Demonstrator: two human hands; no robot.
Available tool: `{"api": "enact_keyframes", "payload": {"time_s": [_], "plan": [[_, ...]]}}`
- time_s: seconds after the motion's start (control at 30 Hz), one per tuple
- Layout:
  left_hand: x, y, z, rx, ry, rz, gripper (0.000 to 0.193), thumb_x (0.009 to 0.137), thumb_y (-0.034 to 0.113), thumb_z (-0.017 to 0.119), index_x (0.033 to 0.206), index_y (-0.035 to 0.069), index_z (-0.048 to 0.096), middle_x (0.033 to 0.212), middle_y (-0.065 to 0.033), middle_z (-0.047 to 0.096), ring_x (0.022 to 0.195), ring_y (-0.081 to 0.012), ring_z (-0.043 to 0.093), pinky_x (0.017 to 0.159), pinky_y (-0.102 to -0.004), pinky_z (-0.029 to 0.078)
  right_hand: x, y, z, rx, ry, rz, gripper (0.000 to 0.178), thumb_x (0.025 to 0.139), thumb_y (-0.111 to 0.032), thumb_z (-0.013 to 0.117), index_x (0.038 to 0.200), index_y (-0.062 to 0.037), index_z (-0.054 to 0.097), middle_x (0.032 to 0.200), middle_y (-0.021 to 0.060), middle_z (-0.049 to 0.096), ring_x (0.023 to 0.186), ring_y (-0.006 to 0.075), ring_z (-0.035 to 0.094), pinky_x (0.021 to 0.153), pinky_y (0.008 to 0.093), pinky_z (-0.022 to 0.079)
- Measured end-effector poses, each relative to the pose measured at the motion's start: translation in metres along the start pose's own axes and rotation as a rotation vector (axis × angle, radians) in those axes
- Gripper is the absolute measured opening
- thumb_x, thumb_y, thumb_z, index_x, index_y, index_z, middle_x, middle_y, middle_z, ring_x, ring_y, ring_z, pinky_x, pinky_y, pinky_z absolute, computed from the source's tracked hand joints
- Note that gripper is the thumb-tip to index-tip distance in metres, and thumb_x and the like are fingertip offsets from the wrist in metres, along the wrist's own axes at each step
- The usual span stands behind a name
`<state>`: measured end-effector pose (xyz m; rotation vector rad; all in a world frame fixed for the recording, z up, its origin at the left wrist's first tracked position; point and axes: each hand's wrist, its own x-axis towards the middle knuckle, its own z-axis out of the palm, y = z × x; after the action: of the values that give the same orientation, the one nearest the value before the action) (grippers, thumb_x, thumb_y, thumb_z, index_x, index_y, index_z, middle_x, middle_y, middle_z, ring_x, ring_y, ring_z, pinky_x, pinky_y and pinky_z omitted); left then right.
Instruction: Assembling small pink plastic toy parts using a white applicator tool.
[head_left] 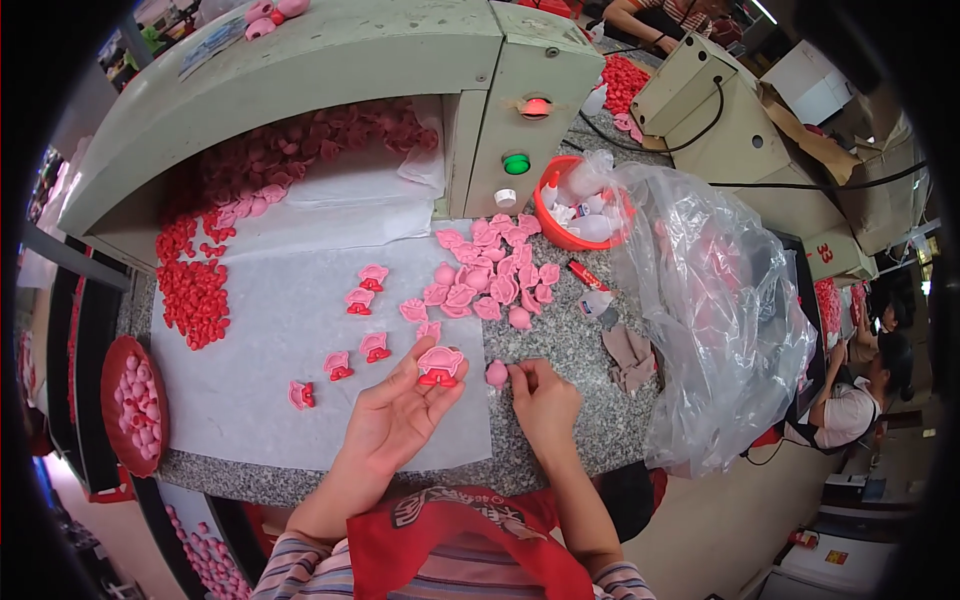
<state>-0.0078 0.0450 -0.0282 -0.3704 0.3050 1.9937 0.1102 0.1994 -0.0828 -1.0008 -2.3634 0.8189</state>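
My left hand (388, 424) is closed around the edges of a small pink-and-red plastic figure piece (439, 367), its hollow side up. The piece has a pink shell on top and red feet below. My right hand (546, 402) has its fingers curled, their tips at a small rounded pink plastic piece (497, 373) just above the granite tabletop. Several similar pink-and-red pieces, such as one joined piece (376, 347), lie on the white sheet (250, 410). Beyond my hands spreads a pile of loose pink shells (500, 265).
A grey machine housing (330, 70) arches over more pink shells. Small red parts (193, 300) are heaped at its left. A red basket (108, 400) of pink balls stands at the left edge. On the right are an orange tub (560, 232) with bottles and a clear plastic bag (710, 330).
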Motion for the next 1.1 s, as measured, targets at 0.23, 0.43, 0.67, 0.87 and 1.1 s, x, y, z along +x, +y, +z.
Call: {"api": "enact_keyframes", "payload": {"time_s": [0.23,0.43,0.67,0.87,1.1], "plan": [[-0.002,0.0,-0.005,0.006,0.006,0.008,0.036,0.089,0.013,0.049,0.124,0.006,0.041,0.12,-0.0162,0.047,0.115,-0.0313,0.046,0.095,-0.0396,0.043,0.025,-0.004,-0.02,0.062,-0.202,-0.544,0.017,0.071,-0.003,0.065,0.088,-0.0047,0.065,0.091,0.0101,0.062,0.076,0.0236,0.06,0.054,0.0344,0.049],[-0.008,-0.003,0.0,0.032,-0.009,0.005,0.043,0.089,0.014,0.049,0.128,0.005,0.035,0.121,-0.0167,0.046,0.116,-0.0313,0.046,0.097,-0.0386,0.042,0.017,-0.002,-0.015,-0.016,-0.245,-0.507,0.022,0.068,-0.014,0.07,0.088,-0.0073,0.064,0.083,0.0069,0.059,0.071,0.0239,0.058,0.058,0.0339,0.048],[-0.007,-0.004,0.002,0.097,-0.018,0.0,0.052,0.086,0.012,0.053,0.132,0.004,0.031,0.124,-0.0172,0.044,0.117,-0.0313,0.044,0.097,-0.0385,0.041,0.008,-0.014,-0.031,-0.232,-0.131,-0.347,0.023,0.067,-0.018,0.072,0.087,-0.0083,0.064,0.08,0.0046,0.06,0.067,0.0227,0.06,0.056,0.0332,0.048],[-0.009,-0.008,0.006,0.127,-0.032,-0.024,0.051,0.086,0.013,0.053,0.131,0.003,0.032,0.124,-0.017,0.045,0.116,-0.0312,0.045,0.098,-0.0388,0.04,0.025,0.011,-0.034,-0.093,-0.423,-0.728,0.022,0.069,-0.006,0.064,0.091,-0.006,0.063,0.095,0.0048,0.062,0.087,0.0223,0.058,0.073,0.0319,0.047],[-0.011,-0.016,0.01,0.266,-0.039,0.025,0.041,0.089,0.012,0.05,0.126,-0.001,0.039,0.122,-0.0167,0.048,0.113,-0.0278,0.049,0.096,-0.0376,0.043,0.007,-0.041,-0.06,0.172,-0.176,-0.222,0.032,0.062,-0.003,0.074,0.092,-0.0041,0.064,0.089,0.009,0.063,0.082,0.0204,0.061,0.069,0.0304,0.049]]}}
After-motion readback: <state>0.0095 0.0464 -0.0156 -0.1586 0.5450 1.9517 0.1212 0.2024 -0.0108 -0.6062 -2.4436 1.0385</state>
